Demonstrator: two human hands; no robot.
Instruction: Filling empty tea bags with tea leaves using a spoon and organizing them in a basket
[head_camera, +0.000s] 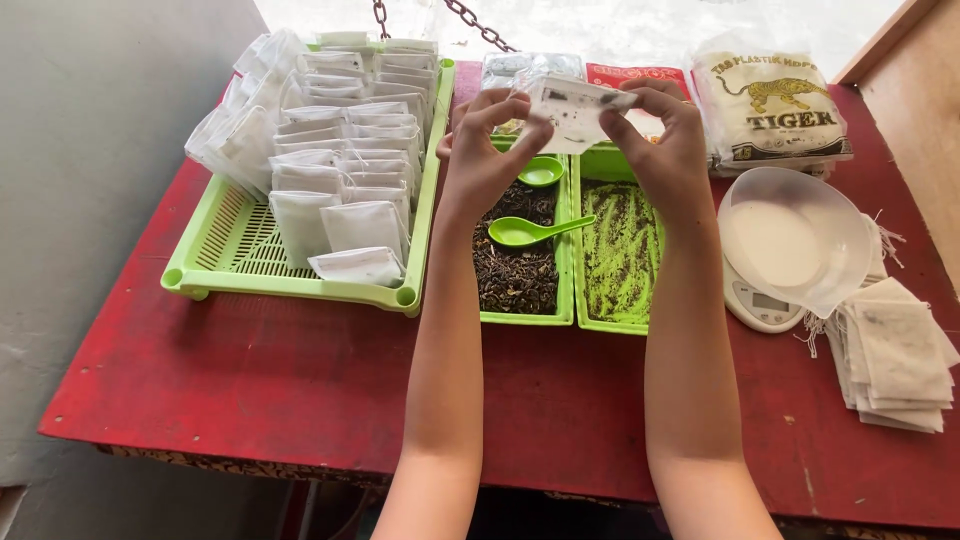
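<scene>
Both my hands hold one small white filter bag (573, 112) raised over the trays. My left hand (487, 152) pinches its left side and my right hand (664, 135) pinches its right side. Dark specks show through the bag. Below it lies a green tray of dark loose tea (517, 262) with two green spoons: one long spoon (530, 231) across the tea and one small spoon (541, 171) behind it. Beside it on the right is a green tray of green leaf bits (619, 255).
A large green slotted tray (235, 245) at left holds several filled white bags. At right stand a white kitchen scale with a bowl (790, 245), a stack of empty filter bags (898, 362) and a packet of plastic bags (768, 108). The red table (300, 380) ends near me.
</scene>
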